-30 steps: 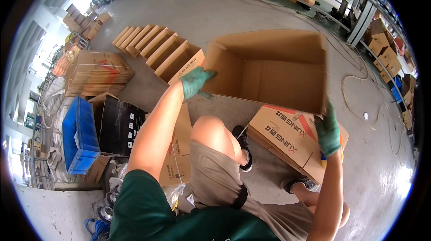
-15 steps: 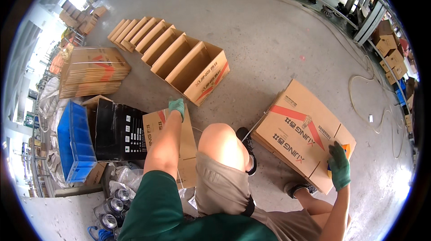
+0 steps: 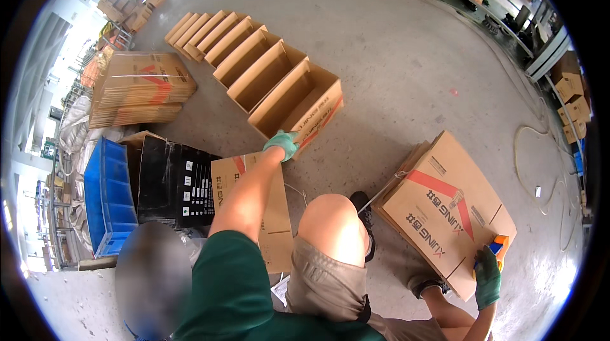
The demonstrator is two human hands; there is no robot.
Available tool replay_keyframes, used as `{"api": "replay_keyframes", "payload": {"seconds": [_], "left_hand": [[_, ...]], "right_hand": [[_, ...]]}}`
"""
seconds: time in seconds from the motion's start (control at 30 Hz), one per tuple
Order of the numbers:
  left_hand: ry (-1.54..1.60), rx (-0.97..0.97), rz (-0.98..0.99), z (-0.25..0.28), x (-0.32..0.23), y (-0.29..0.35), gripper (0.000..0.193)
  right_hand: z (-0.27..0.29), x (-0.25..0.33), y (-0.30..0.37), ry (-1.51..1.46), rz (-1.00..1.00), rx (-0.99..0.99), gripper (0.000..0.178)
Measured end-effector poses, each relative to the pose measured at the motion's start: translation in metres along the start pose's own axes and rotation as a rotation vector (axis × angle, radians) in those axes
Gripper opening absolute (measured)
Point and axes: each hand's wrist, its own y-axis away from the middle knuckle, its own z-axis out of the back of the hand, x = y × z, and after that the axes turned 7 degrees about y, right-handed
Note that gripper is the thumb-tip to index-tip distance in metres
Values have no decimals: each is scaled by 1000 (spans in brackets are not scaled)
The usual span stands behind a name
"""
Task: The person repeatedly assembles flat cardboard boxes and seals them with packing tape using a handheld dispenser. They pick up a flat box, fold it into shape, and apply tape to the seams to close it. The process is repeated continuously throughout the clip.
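Observation:
My left hand (image 3: 283,145), in a green glove, has its fingers closed over the near corner of an open cardboard box (image 3: 325,101). That box is the nearest in a slanting row of several open boxes. Below my left forearm lies a brown carton (image 3: 272,204) with a red stripe. My gloved right hand (image 3: 487,279) is closed around an orange and blue hand tool (image 3: 501,247), perhaps a tape dispenser, partly hidden by the fingers. It is at the lower right end of a stack of flattened cartons (image 3: 438,204) tied with white string.
At left are another flattened-carton stack (image 3: 143,90), a black box (image 3: 175,182) and a blue plastic bin (image 3: 114,198). My bent knee (image 3: 333,220) rises between the carton piles. A hose (image 3: 518,144) curls on the grey floor at right. A blurred dark shape (image 3: 152,277) covers the lower left.
My left hand has moved up and to the right, from above the brown carton to the near corner of the open box. The right hand stays by the flattened stack with its tool. The view has shifted slightly.

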Motion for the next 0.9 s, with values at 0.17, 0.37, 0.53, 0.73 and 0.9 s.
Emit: {"api": "replay_keyframes", "payload": {"seconds": [0.17,0.37,0.53,0.73,0.9], "left_hand": [[114,-172,-30,5,28,-10,59],[179,-219,188,28,57,-76,60],[-118,-205,373,59,79,-111,63],[-317,-212,163,74,-14,-85,57],[163,92,-400,46,-100,-65,38]], "right_hand": [[-14,-13,-14,-25,-42,37,49],[-29,13,-34,96,-7,110,44],[-30,14,-39,74,-47,101,43],[-18,-4,-10,534,87,-177,39],[-9,42,-8,834,-199,-271,63]]}}
